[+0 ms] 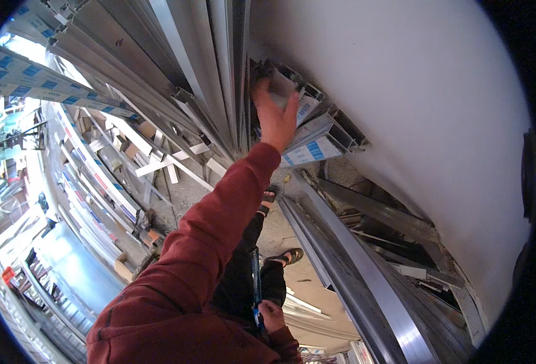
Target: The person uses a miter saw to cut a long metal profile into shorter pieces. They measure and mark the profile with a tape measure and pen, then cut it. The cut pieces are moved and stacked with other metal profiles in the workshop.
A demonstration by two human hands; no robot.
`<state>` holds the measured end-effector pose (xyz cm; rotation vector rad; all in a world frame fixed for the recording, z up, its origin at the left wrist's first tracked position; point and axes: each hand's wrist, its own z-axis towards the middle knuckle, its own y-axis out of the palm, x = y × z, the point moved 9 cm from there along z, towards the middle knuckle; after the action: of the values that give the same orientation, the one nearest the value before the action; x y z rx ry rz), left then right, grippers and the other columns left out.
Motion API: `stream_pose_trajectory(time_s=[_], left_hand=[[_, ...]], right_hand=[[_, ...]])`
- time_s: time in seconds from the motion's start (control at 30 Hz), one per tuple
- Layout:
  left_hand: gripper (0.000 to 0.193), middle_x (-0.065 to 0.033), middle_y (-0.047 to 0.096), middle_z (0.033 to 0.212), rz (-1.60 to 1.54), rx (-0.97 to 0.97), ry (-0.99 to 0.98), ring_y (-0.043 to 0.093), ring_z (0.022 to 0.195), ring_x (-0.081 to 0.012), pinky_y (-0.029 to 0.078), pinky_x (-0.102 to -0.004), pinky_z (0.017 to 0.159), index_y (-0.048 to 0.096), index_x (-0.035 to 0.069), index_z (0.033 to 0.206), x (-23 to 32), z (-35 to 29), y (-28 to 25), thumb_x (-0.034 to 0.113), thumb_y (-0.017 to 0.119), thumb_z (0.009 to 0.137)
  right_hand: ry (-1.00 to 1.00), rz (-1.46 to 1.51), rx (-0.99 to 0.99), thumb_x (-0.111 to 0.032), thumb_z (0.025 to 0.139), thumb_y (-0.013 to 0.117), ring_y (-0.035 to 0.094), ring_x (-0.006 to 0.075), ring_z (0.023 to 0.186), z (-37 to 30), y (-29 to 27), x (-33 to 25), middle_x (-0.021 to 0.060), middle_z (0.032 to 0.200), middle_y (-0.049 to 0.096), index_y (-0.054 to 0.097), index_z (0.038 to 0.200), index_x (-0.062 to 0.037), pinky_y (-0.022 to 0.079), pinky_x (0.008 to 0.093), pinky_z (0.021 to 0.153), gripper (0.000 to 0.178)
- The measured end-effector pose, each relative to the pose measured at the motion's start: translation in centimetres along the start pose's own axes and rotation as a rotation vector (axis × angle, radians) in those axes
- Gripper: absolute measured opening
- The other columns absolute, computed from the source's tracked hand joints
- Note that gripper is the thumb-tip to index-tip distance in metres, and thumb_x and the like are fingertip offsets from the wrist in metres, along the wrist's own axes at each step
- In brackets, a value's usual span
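Red sleeve (201,255) nearest; selection step judged: left hand (275,118) laid open-fingered on aluminium profile ends (316,142) just right of it, right hand (272,315) clenched around blue-handled tool (256,282); firm grasp needed next.

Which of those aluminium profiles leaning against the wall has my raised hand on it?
Your raised hand rests on the short hollow profile with a blue-and-white label, nearest the white wall; the long grey profiles to its left go untouched.

Smooth, dully gleaming metal profiles (316,142) with glossy paper labels, matt white wall (413,91), rough concrete floor (280,233), red cloth sleeve (219,224).
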<state>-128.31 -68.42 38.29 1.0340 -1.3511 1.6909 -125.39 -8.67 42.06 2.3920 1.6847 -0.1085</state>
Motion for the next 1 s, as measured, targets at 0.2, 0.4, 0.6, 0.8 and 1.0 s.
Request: stream_pose_trajectory(time_s=[0.2,0.4,0.6,0.8,1.0], left_hand=[[0.069,-0.0209,0.049,0.127,0.047,-0.234,-0.061,0.046,0.120,-0.0379,0.032,-0.0466,0.106,0.044,0.000,0.132,-0.6,-4.4,2.2,0.020,0.078,0.075],[0.072,-0.0222,0.047,0.130,0.072,-0.345,-0.062,0.048,0.117,-0.0388,0.037,-0.0463,0.104,0.041,0.001,0.134,-2.8,-4.6,5.2,0.016,0.078,0.074],[0.075,-0.0248,0.039,0.137,-0.043,-0.378,0.086,0.039,0.129,-0.0408,0.032,-0.0424,0.111,0.034,0.001,0.141,-0.1,-4.6,4.6,0.010,0.070,0.075],[0.074,-0.0256,0.027,0.152,-0.362,-0.123,-0.127,0.028,0.140,-0.0371,0.020,-0.0376,0.116,0.026,-0.002,0.147,-4.7,-2.1,1.2,0.029,0.062,0.090],[0.081,-0.0231,0.027,0.153,0.116,0.016,-0.311,0.027,0.142,-0.0345,0.018,-0.0394,0.117,0.017,0.000,0.152,-9.4,2.6,1.6,0.018,0.064,0.088]], right_hand=[[-0.019,-0.044,-0.034,-0.027,0.094,0.063,0.059,0.0106,0.081,0.7,-0.1,0.8,0.0031,0.089,0.067,0.066,0.110,-0.0001,0.049,0.0270,0.072,0.032],[0.009,0.034,-0.036,-0.028,0.094,0.063,0.060,0.0111,0.082,0.7,-0.3,1.5,0.0042,0.092,0.068,0.065,0.112,0.0012,0.049,0.0269,0.073,0.034],[0.020,0.059,-0.033,-0.025,0.094,0.063,0.061,0.0124,0.083,1.3,-0.5,2.1,0.0051,0.094,0.069,0.065,0.113,0.0018,0.050,0.0278,0.074,0.033],[0.000,0.086,0.009,-0.022,0.093,0.065,0.061,0.0119,0.081,1.5,-1.0,2.4,0.0044,0.092,0.068,0.066,0.112,0.0001,0.050,0.0273,0.072,0.029],[0.018,0.115,0.013,-0.018,0.093,0.065,0.061,0.0123,0.083,1.7,-0.9,2.4,0.0052,0.093,0.068,0.066,0.106,-0.0001,0.050,0.0272,0.075,0.022]])
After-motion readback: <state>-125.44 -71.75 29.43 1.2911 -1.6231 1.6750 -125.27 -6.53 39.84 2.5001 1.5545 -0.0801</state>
